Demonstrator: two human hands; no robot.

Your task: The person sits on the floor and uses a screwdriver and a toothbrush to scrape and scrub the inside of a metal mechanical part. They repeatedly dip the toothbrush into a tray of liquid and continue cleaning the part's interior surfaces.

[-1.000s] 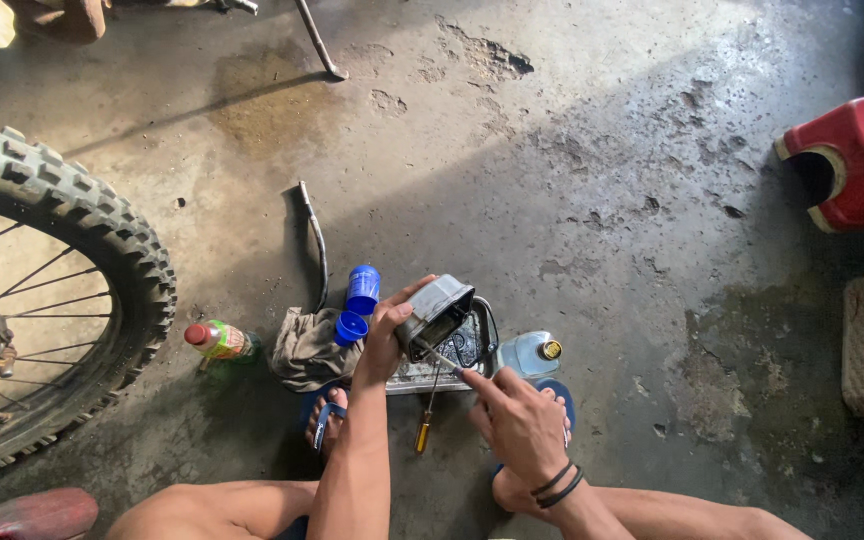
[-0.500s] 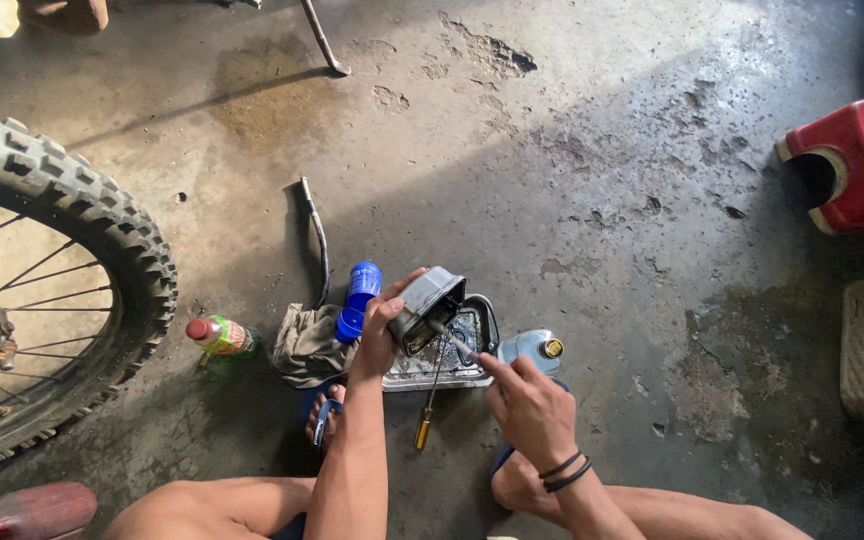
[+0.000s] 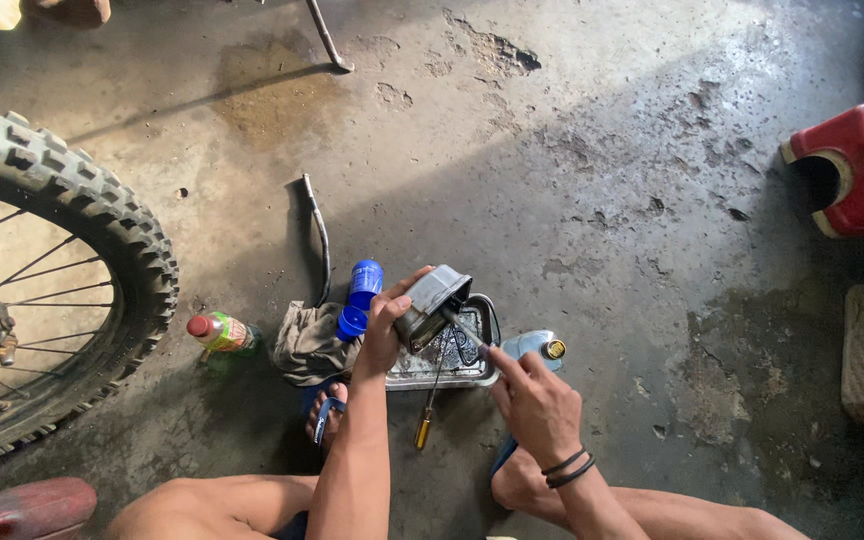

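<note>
- Little change from half a second back: the left hand [image 3: 384,325] still clamps the grey metal part [image 3: 430,303] over the metal tray [image 3: 487,330], lifted a touch higher.
- The right hand [image 3: 537,405] stays pinched on a thin tool [image 3: 464,331], its tip at the part.
- The part's long axis tilts, open end up and to the right.
- Beside the tray: a blue can [image 3: 360,295], a grey rag [image 3: 307,340], a yellow-handled screwdriver [image 3: 425,420].
</note>
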